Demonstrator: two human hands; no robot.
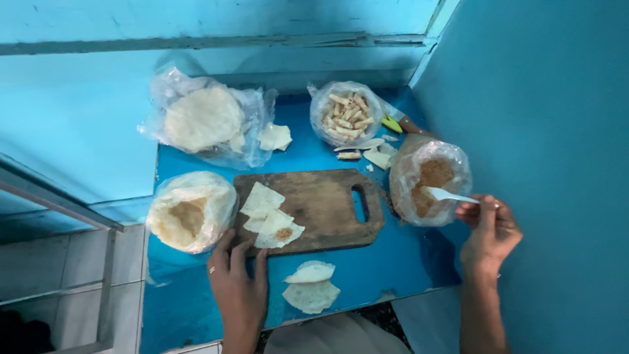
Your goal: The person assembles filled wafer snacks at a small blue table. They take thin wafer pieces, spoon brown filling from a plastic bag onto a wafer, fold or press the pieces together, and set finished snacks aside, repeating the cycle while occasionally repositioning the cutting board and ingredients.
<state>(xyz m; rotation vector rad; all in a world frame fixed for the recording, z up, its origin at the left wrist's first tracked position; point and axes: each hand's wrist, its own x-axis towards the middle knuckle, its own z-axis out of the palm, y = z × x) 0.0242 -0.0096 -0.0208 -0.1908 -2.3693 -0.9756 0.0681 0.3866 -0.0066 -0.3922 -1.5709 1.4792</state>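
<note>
Wooden cutting board (327, 206), dark and worn, with a slot handle, lies on the blue tabletop (393, 262). My left hand (239, 285) rests flat, fingers spread and holding nothing, its fingertips on the board's near edge by thin pale wrapper pieces (270, 213); one piece carries a small brown dab of filling. My right hand (488, 233) pinches a white plastic spoon (449, 195) between thumb and fingers, spoon bowl dipped into a clear crinkled bag of brown crumbly filling (429, 180) just right of the board. Two round wrinkled wrappers (311, 287) lie on the tabletop near the front edge, just below the board. Left of the board is a plastic bag, rolled open, of pale dough-like stuff (191, 211). Behind that, another bag holds a stack of round flat sheets (203, 119). At the back is a clear bag of short tan rolled sticks (347, 115), with a few loose sticks and scraps beside it. Walls are painted blue
</note>
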